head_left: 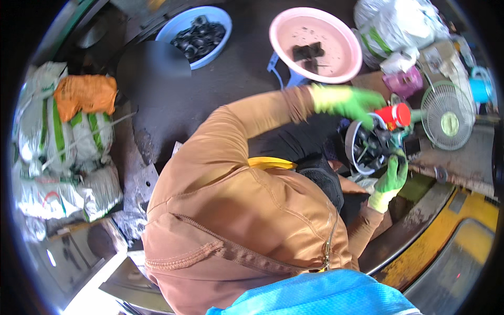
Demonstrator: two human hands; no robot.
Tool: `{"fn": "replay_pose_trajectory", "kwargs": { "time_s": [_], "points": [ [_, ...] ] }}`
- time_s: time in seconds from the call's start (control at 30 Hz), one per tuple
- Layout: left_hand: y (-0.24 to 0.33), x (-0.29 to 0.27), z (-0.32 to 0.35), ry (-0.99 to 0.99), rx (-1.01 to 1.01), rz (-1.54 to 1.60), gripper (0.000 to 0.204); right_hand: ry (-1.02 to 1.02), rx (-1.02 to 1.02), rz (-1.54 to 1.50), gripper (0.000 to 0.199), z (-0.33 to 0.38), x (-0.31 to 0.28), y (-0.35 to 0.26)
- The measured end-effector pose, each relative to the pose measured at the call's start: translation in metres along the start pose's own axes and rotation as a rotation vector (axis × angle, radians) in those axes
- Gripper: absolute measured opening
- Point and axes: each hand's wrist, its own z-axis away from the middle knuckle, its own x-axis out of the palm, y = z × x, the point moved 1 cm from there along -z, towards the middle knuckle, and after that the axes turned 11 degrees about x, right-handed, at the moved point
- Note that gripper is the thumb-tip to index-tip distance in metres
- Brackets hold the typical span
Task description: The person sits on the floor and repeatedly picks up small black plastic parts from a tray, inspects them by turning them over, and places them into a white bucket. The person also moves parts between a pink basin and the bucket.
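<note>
A white round basin full of black molded parts is in front of me, at the right of the view. My left hand, in a yellow-green glove, reaches over the basin's far left rim. Motion smears its fingers, so their grip does not show. My right hand, in a similar glove with dark, soiled fingers, is at the basin's near right edge. Its fingers are curled together, and what lies between them is too small to make out. A red container is just beyond the basin, close to my left fingers.
A pink basin with a few black pieces and a blue basin of black parts stand farther off. A green desk fan is at the right. Stuffed white sacks with an orange bag line the left. A yellow machine edge borders the lower right.
</note>
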Motion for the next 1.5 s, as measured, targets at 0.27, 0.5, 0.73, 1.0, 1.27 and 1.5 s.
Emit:
{"fn": "replay_pose_trajectory", "kwargs": {
  "time_s": [0.27,0.5,0.73,1.0,1.27,1.5],
  "points": [
    [0.014,0.154,-0.084,-0.087,-0.121,0.216,0.033,0.951,-0.564,0.959,0.040,0.140,-0.095,-0.150],
    [-0.009,0.154,-0.099,0.004,-0.551,0.389,0.023,2.206,-0.210,1.846,0.055,0.327,-0.137,-0.234],
    [-0.030,0.128,-0.083,0.055,-0.507,0.453,0.022,1.886,-0.433,0.403,0.038,0.317,-0.163,-0.211],
    [-0.032,0.127,-0.108,0.046,-0.507,0.620,0.022,1.221,-0.297,-0.098,0.023,0.236,-0.216,-0.198],
    [0.014,0.155,-0.135,-0.012,-0.406,0.531,0.022,1.291,-0.102,0.016,0.025,0.109,-0.263,-0.200],
    [0.008,0.118,-0.152,0.143,-0.408,0.337,0.026,0.470,0.025,0.678,0.030,0.165,-0.389,-0.301]
  ]
}}
